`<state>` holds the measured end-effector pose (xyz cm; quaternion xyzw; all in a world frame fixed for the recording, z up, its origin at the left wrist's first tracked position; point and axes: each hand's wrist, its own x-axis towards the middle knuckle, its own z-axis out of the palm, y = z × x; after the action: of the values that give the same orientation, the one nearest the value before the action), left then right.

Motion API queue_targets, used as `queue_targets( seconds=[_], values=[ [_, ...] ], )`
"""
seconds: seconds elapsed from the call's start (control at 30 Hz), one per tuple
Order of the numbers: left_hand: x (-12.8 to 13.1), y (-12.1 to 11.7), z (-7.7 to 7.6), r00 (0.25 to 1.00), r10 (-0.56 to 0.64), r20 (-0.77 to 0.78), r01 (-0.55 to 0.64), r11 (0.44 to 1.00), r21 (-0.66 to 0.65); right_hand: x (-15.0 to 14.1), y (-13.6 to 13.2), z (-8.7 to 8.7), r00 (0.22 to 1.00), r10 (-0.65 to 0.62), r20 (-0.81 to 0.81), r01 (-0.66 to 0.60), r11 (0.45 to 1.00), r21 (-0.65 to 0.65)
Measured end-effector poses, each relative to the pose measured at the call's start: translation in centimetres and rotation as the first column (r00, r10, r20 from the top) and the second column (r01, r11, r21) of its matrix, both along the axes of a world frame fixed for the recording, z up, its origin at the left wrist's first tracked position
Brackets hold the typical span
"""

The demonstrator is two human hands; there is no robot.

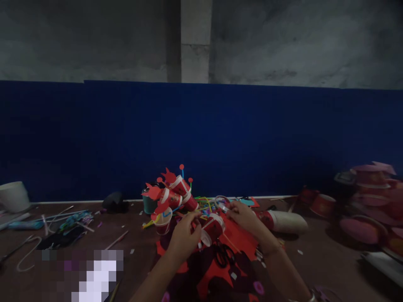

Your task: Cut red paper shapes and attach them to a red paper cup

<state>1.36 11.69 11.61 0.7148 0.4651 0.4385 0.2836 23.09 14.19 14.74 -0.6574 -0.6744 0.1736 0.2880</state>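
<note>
My left hand (186,234) is closed, its fingers and thumb bent together just left of a red-and-white paper cup (214,225). Whatever sits between those fingertips is too small to tell. To the cup's right, my right hand (243,213) pinches what looks like a roll of clear tape (222,202), a pale strip showing at the fingertips. The cup lies tilted on the table among red paper (241,237). Black-handled scissors (224,255) rest below it. Left of my hands stand several red cups (171,196) with red paper shapes and colored stems attached.
A stack of paper cups (283,221) lies beyond my right forearm. Blurred red and pink items (373,201) crowd the far right. A white cup (14,196) stands at far left, near pipe cleaners (75,220). A blue panel (201,138) borders the table's back.
</note>
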Motion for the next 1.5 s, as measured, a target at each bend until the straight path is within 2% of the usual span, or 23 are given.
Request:
queue_targets(
  seconds=[0.07, 0.13, 0.23, 0.4, 0.53, 0.63, 0.77, 0.83, 0.9, 0.97, 1.07, 1.13, 1.23, 1.33, 1.43, 1.5],
  values=[
    [0.0, -0.1, 0.4, 0.999, -0.001, 0.039, 0.000, 0.999, 0.034, -0.5, -0.3, 0.5, 0.972, 0.146, -0.184, -0.148, 0.989, 0.004],
    [0.0, -0.3, 0.8, 0.998, 0.012, 0.064, -0.016, 0.998, 0.064, -1.0, -0.6, 0.8, 0.887, 0.289, -0.361, -0.295, 0.955, 0.040],
    [-0.1, -0.3, 1.0, 0.995, 0.044, 0.084, -0.053, 0.993, 0.104, -1.4, -0.8, 1.1, 0.782, 0.390, -0.486, -0.390, 0.915, 0.106],
    [-0.3, 0.1, 0.5, 0.992, 0.070, 0.107, -0.087, 0.982, 0.165, -1.7, -1.7, 2.0, 0.647, 0.370, -0.666, -0.433, 0.898, 0.078],
    [-0.3, 0.1, 0.6, 0.989, 0.068, 0.132, -0.086, 0.987, 0.138, -2.1, -2.3, 2.6, 0.502, 0.353, -0.789, -0.504, 0.861, 0.064],
    [-0.2, -0.2, 0.9, 0.988, 0.069, 0.140, -0.086, 0.990, 0.115, -2.3, -2.3, 2.4, 0.449, 0.329, -0.830, -0.568, 0.823, 0.019],
    [-0.5, -0.3, 1.1, 0.982, 0.151, 0.110, -0.173, 0.959, 0.224, -2.4, -2.2, 1.9, 0.367, 0.309, -0.877, -0.633, 0.774, 0.008],
    [-0.8, -0.2, 1.3, 0.974, 0.189, 0.122, -0.216, 0.936, 0.279, -2.3, -2.2, 1.9, 0.319, 0.278, -0.906, -0.632, 0.774, 0.015],
    [-1.3, 0.0, 1.6, 0.962, 0.241, 0.124, -0.267, 0.923, 0.275, -2.1, -2.1, 2.0, 0.260, 0.239, -0.936, -0.611, 0.791, 0.032],
    [-1.8, 0.3, 1.9, 0.954, 0.300, 0.020, -0.297, 0.929, 0.220, -1.9, -2.0, 2.0, 0.209, 0.228, -0.951, -0.594, 0.802, 0.061],
    [-2.4, 0.4, 2.3, 0.922, 0.298, -0.248, -0.274, 0.953, 0.129, -1.7, -1.9, 1.9, 0.194, 0.239, -0.951, -0.586, 0.806, 0.083],
    [-2.5, 0.3, 2.6, 0.914, 0.264, -0.307, -0.234, 0.963, 0.132, -1.7, -1.9, 1.8, 0.210, 0.223, -0.952, -0.581, 0.812, 0.061],
    [-2.4, -0.2, 3.1, 0.963, 0.184, -0.195, -0.138, 0.964, 0.228, -2.1, -2.1, 1.8, 0.220, 0.146, -0.964, -0.559, 0.829, -0.001],
    [-2.0, -0.7, 3.4, 0.996, 0.056, -0.064, -0.034, 0.953, 0.301, -2.4, -2.1, 1.6, 0.188, 0.077, -0.979, -0.545, 0.837, -0.039],
    [-1.6, -1.0, 3.5, 0.999, -0.038, 0.032, 0.028, 0.960, 0.279, -2.4, -1.9, 1.2, 0.153, 0.114, -0.982, -0.575, 0.818, 0.005],
    [-1.3, -1.1, 3.5, 0.996, -0.044, 0.078, 0.022, 0.964, 0.265, -2.4, -1.8, 1.1, 0.162, 0.194, -0.967, -0.610, 0.790, 0.057]
  ],
)
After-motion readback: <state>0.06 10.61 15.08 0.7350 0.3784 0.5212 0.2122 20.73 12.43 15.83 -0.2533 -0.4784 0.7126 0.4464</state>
